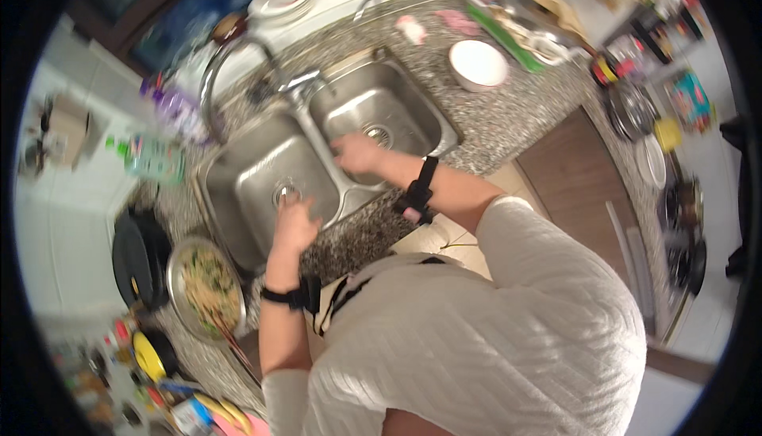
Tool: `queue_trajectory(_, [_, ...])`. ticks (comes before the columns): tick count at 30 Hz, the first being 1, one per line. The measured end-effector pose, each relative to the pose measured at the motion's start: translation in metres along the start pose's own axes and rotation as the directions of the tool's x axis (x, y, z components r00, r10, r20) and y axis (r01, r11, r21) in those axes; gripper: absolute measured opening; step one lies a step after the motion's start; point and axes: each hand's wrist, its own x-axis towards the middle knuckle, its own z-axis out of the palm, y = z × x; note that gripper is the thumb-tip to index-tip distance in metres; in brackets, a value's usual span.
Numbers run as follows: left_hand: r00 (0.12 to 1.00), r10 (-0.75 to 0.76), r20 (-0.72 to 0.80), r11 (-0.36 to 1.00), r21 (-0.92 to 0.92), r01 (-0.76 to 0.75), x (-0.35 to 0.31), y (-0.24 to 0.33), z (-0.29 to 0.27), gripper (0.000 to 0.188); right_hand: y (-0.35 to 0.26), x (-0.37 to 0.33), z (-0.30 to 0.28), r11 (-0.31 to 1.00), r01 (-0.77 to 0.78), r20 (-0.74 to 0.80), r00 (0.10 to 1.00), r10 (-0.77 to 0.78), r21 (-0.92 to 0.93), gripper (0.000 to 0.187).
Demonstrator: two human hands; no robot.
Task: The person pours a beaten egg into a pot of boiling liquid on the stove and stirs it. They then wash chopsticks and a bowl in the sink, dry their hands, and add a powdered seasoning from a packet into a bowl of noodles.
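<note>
The largest thing is the white quilted garment [492,333] of the person, which fills the lower middle and lower right of the frame. Next comes the speckled stone counter [528,114], which bends around the frame, and set into it is the steel double sink [343,194], left of the centre and over it. Its left basin [242,186] looks larger than its right basin [409,106]. At the lower left of the frame, a round metal bowl [175,297] contains pale, noodle-like food with green pieces [210,285], and beside it stands a black pan [139,261]. The curved faucet [300,85] rises behind the sink, toward the upper left. A white bowl [479,67] sits on the counter at the upper right, near a green board [504,39]. At the left side are a purple bottle [178,110] and a pale green bottle [155,158]. The left hand [295,228] is over the left basin, with thumb and fingers spread apart, the fingertips close to the drain [286,194]. The right hand [359,154] is near the divider, at the right basin; its fingers are blurred, so I cannot tell how wide they are. Each wrist wears a black band [294,297].
</note>
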Motion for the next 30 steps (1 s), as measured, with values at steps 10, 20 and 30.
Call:
queue_trajectory(10, [0.975,0.083,0.205,0.89,0.426,-0.165,-0.014,0.015,-0.011,0.054,-0.014,-0.074,-0.033,0.993,-0.117,0.016,0.993,0.117,-0.012,0.04])
queue_trajectory(20, [0.953,0.186,-0.239,0.958,-0.171,-0.23,-0.004,0.045,0.033,0.049,-0.015,-0.172,-0.04,0.999,-0.007,-0.331,0.943,-0.009,-0.047,0.028])
queue_trajectory(30, [0.945,0.218,-0.243,0.95,-0.169,-0.263,-0.021,0.167,0.06,0.071,0.138,-0.312,-0.12,0.979,-0.201,-0.336,0.921,0.199,0.029,0.049])
